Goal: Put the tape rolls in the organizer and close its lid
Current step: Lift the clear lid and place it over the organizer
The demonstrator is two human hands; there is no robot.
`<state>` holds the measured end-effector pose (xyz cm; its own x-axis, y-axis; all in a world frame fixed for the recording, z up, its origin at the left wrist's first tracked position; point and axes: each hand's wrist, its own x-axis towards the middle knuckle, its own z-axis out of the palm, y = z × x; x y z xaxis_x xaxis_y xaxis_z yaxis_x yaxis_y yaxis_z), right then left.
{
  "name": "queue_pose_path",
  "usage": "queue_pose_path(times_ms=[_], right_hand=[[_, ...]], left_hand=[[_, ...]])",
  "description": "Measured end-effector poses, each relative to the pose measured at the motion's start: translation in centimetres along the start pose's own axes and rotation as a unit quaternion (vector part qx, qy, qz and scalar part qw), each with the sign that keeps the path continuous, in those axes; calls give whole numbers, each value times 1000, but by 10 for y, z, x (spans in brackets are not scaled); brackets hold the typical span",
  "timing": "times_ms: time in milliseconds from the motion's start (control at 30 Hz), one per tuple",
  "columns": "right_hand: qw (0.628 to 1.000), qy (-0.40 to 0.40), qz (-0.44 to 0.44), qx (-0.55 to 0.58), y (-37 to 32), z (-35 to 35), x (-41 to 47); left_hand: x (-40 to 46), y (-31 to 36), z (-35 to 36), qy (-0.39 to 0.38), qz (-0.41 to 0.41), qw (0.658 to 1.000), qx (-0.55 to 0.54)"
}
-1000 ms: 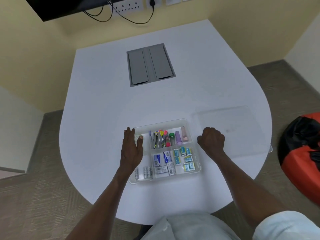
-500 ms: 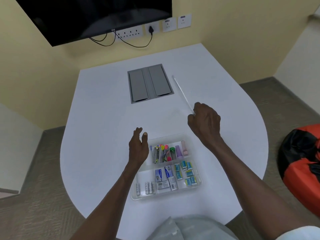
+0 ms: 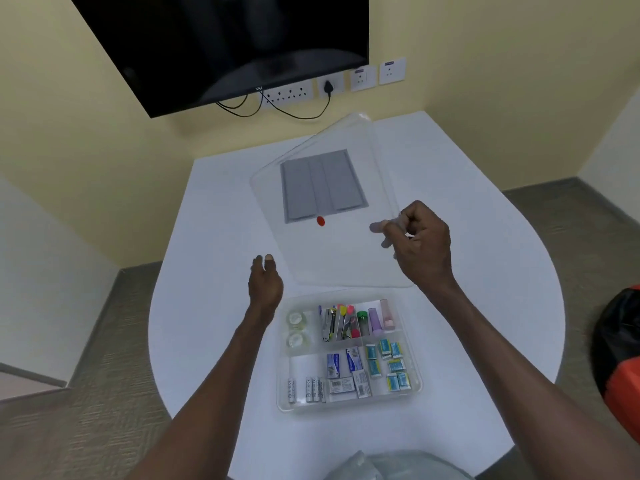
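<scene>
The clear plastic organizer [image 3: 414,382] stands open on the white table in front of me. Two clear tape rolls [image 3: 295,329] lie in its far-left compartment. The other compartments hold pens, clips, batteries and small boxes. My right hand [image 3: 420,244] grips the right edge of the transparent lid [image 3: 332,251], which is lifted and tilted above the table beyond the organizer. A small red dot shows on the lid. My left hand [image 3: 265,284] hovers, fingers apart and empty, just left of the lid's near corner and above the organizer's far-left corner.
A grey cable hatch [image 3: 322,185] is set into the white table [image 3: 214,265], seen through the lid. A black screen [image 3: 221,46] and wall sockets [image 3: 294,93] are on the far wall. A red and black beanbag [image 3: 620,358] sits on the floor at right.
My right hand picked the lid up from the table at right and swung it up and over toward the middle. My left hand left the organizer's left compartment and rose, uncovering the tape rolls.
</scene>
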<state>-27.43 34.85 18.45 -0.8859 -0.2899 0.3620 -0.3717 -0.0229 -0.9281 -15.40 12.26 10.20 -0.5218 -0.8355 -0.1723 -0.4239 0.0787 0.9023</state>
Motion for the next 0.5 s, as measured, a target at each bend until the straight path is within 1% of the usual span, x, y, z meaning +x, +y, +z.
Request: queue_pose_path(times_ms=[67,133,200,267,367,433,500], right_hand=[[997,5,54,51,9,-3,-5],[994,6,92,67,21,-7,-12],[992,6,117,57,38,-8,-21],[991,5,134,6,60,-8,-32],[980,-7,147,-135,94,-10,-51],[966,-16,142,-213,116,-14,-68],[954,-39,142,-261,134,-19,-85]], left_hand=[[0,-7,-9,10,-5,999,-53],[-2,-15,-18,-6,-20,994,-109],[-9,-24,-25,-19,-42,985,-165],[-16,-37,-25,11,-45,982,-183],[-27,-64,-24,52,-56,986,-149],[-33,-85,-26,67,-60,991,-98],[-41,-104,-27,74,-54,995,-28]])
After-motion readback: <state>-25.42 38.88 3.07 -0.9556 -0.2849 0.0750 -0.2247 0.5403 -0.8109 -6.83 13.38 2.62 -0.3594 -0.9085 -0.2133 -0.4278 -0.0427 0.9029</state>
